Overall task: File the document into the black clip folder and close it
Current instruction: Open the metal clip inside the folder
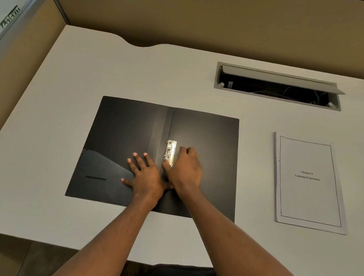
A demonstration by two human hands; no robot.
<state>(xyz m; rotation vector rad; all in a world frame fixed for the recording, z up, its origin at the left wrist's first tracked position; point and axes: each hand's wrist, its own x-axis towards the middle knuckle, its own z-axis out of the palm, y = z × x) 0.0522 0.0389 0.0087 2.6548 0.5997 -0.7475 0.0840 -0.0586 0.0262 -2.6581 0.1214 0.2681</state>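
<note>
Document (309, 182) sits on the white desk (58, 116), off to the right and well apart from both hands, nothing touching it. It lies flat, face up, a stapled stack with a printed title page reading "Chapter 6". And the black clip folder (210, 138) lies wide open in the middle of the desk, both covers spread flat. Both hands are on it, near its spine. The left hand (145, 175) is spread open, palm down, fingers fanned across the lower part of the left cover, just beside the spine. The right hand (185, 167) is at the metal clip (170, 152) on the right cover, thumb at the clip's near end, fingers curled beside it at its right; whether it actually grips the clip, I cannot tell. The two wrists nearly meet over the spine. Up at the back of the desk, a cable tray (280, 87) has its lid propped open.
</note>
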